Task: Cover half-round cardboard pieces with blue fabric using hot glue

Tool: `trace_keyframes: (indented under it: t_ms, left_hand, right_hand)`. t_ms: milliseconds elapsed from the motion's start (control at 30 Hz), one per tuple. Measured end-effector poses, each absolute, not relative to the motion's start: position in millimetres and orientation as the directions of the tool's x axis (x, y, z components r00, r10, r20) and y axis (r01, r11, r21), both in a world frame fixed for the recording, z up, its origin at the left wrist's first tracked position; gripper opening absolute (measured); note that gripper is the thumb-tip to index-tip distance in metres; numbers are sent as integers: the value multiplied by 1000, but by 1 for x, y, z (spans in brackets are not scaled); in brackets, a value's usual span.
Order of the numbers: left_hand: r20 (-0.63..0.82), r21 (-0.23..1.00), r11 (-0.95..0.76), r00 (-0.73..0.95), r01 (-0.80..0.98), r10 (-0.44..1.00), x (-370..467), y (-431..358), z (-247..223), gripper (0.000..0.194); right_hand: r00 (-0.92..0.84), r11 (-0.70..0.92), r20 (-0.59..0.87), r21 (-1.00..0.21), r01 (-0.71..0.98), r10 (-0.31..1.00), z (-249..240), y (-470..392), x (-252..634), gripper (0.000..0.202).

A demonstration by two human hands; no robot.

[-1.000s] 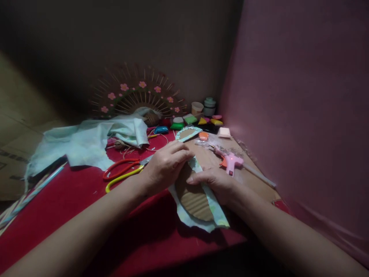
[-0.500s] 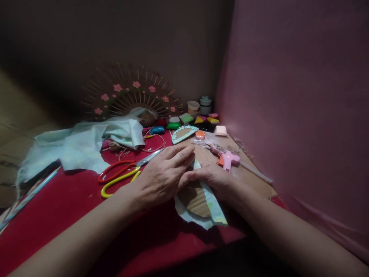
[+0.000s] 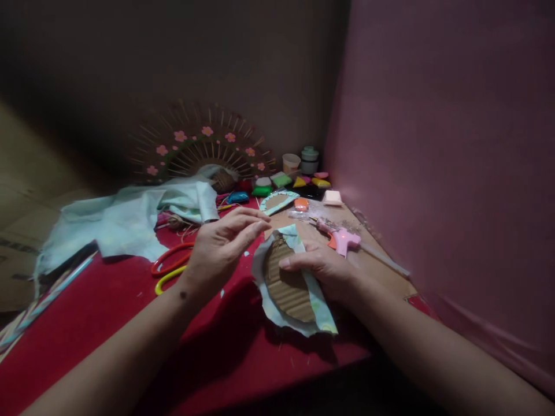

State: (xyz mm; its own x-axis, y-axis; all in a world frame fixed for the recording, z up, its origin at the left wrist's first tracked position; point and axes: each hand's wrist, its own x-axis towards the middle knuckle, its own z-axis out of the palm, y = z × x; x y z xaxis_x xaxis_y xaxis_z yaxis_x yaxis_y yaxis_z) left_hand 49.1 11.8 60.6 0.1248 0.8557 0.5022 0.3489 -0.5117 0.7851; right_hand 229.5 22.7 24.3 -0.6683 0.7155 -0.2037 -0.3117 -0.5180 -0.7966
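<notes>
Holds a cardboard piece [image 3: 287, 292] with pale fabric [image 3: 321, 309] around its edge over the red tabletop [image 3: 95, 294], right hand [image 3: 327, 268] closed on its straight side with the thumb across the corrugated face. Holds the left hand [image 3: 219, 245] half open near the upper end, gripping nothing visible, with scissors [image 3: 167, 280] partly hidden behind it.

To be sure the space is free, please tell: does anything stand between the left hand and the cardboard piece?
Nothing visible stands between the left hand and the cardboard piece, which the right hand holds. The scissors lie left of the left hand, partly hidden by it.
</notes>
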Motion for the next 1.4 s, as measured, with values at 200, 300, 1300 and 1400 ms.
trace_keyframes:
  t_ms: [200, 300, 1300, 1400]
  left_hand:
    - [172, 976, -185, 118, 111, 978, 47, 22, 52, 23]
    - [18, 997, -33, 198, 73, 980, 48, 23, 49, 32]
    - [570, 658, -578, 182, 482, 801, 57, 5, 53, 13]
    - [254, 914, -261, 63, 309, 965, 55, 12, 55, 16]
  right_hand:
    - [-687, -502, -179, -810, -303, 704, 23, 20, 231, 30]
    - [-677, -499, -196, -818, -287, 710, 22, 20, 231, 27]
    - [-602, -428, -210, -871, -243, 770, 25, 22, 227, 25]
    - [-612, -450, -255, -873, -187, 748, 26, 21, 227, 24]
